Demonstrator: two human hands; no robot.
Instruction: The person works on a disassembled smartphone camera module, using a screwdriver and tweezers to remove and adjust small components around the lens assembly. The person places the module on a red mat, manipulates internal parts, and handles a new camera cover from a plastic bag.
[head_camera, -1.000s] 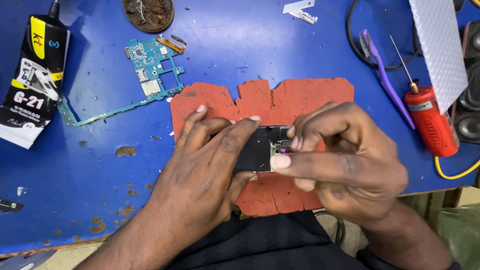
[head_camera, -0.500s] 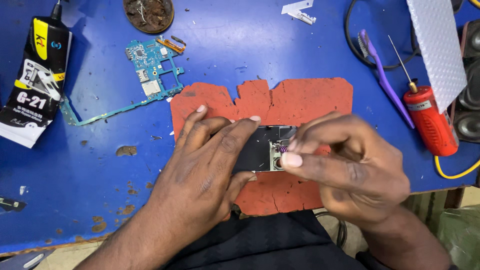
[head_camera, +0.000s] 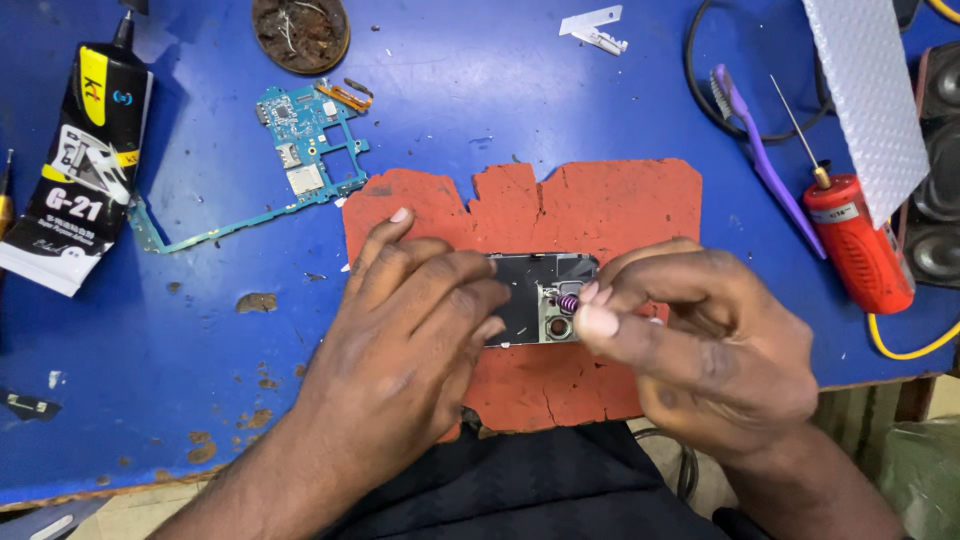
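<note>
A dark phone frame (head_camera: 535, 290) lies on a ragged red mat (head_camera: 600, 205) on the blue table. My left hand (head_camera: 410, 330) lies flat over the frame's left part and holds it down. My right hand (head_camera: 700, 345) is at the frame's right end, thumb and forefinger pinched on a small purple part (head_camera: 568, 302) beside the round camera openings. Most of the frame is hidden under my hands.
A blue-green circuit board (head_camera: 300, 150) lies left of the mat, a glue tube (head_camera: 85, 165) at far left, and a round dish of scraps (head_camera: 300, 30) at the top. A purple brush (head_camera: 760, 160), red tool with needle tip (head_camera: 860, 240) and perforated white strip (head_camera: 870, 90) are at right.
My right hand has shifted a little, its fingers closing tighter at the frame's right end over the purple part. My left hand has stayed in place.
</note>
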